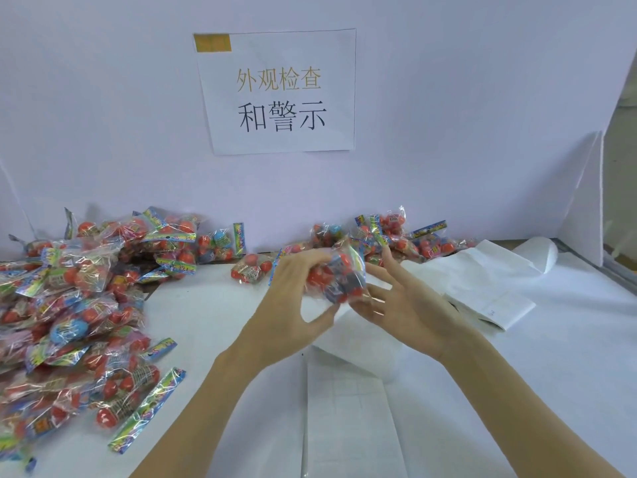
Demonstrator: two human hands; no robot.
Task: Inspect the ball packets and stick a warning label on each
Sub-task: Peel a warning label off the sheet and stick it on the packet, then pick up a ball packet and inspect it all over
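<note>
I see one packet [339, 276] lifted above the middle of the bench [213, 305], held between both hands. My left hand [296, 301] grips its left side, fingers curled over the top and thumb underneath. My right hand [403, 305] meets it from the right with the fingers spread and mostly straight; the fingertips touch the plastic, but I cannot tell whether the thumb pinches it (the packet is blurred and partly hides that side). Inside the clear wrap are red balls and something blue.

A large heap [69, 305] of packets covers the left edge of the bench, running from the near corner toward the back. A smaller row [396, 236] of packets lies along the back edge, behind the hands, with one single packet [250, 269] just left of it.

White label sheets [348, 401] lie on the bench under my forearms, and more folded sheets [482, 284] lie toward the right edge, near a white roll [537, 251] at the back right. On the wall behind hangs a paper sign [279, 93] with printed characters.
</note>
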